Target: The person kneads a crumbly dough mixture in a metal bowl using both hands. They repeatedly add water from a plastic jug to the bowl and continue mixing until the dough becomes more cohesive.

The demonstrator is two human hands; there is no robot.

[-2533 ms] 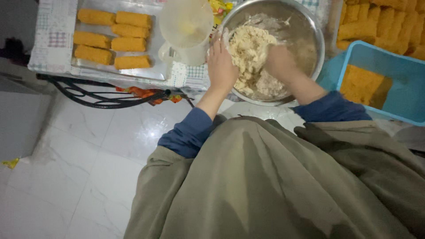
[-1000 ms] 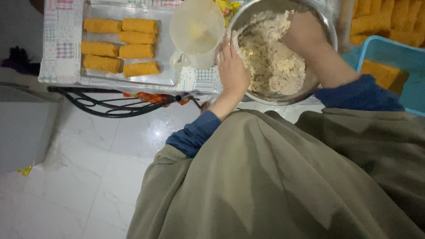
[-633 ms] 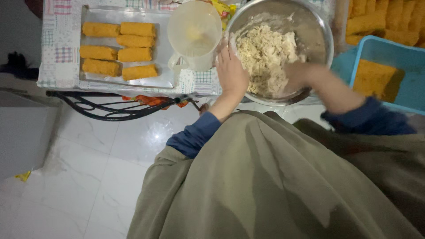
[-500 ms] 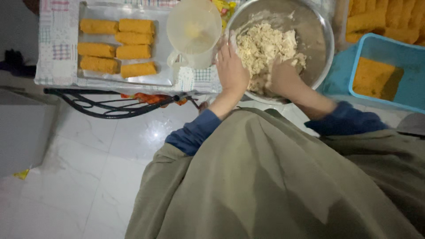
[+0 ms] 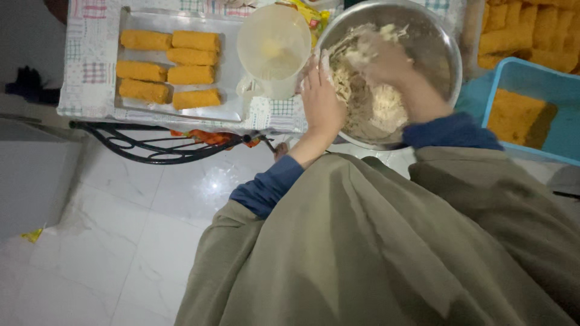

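Seemingly soft and sticky, the pale dough [image 5: 377, 111] fills a steel bowl [image 5: 444, 54] at the bench's near edge; it would tear, so scoop it from below. The left hand [image 5: 322, 102] lies flat and open on the smooth, slippery rim. The right hand [image 5: 393, 63], blurred, digs in, grip unclear. Crumbed sticks [image 5: 166, 66] sit on a tray [image 5: 226, 105] leftward.
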